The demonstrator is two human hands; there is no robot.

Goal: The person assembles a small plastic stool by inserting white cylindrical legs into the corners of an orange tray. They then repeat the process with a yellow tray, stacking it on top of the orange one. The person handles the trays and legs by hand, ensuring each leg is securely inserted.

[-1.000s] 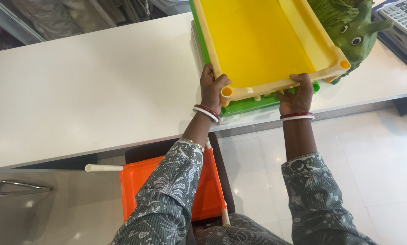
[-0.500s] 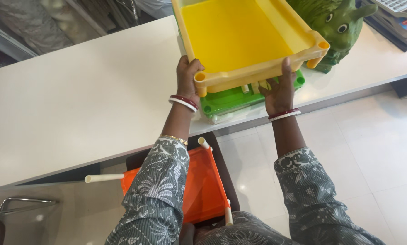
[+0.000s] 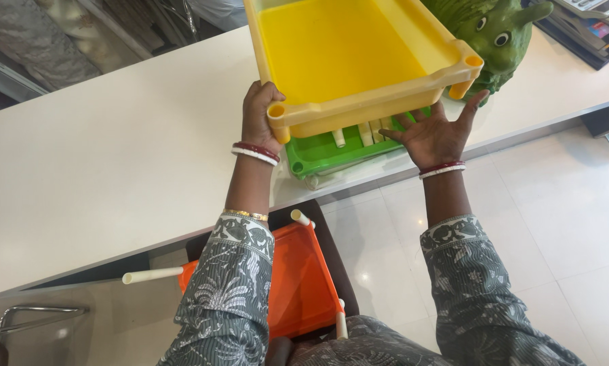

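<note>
Straight ahead of the hands, above the near edge of the white desk, a yellow tray was held raised over a green tray that lay on the desk. The yellow tray's long axis ran away from the person, its near short wall facing the hands. The left hand was clenched on the near left corner, by the round leg socket. The right hand was spread open with fingers splayed, just beneath the near right part of the tray; whether it touched could not be told. The left hand was thus the nearer. The yellow tray was seen to be shallow, of smooth plastic, with hollow corner posts. Short white pegs were seen between the two trays.
</note>
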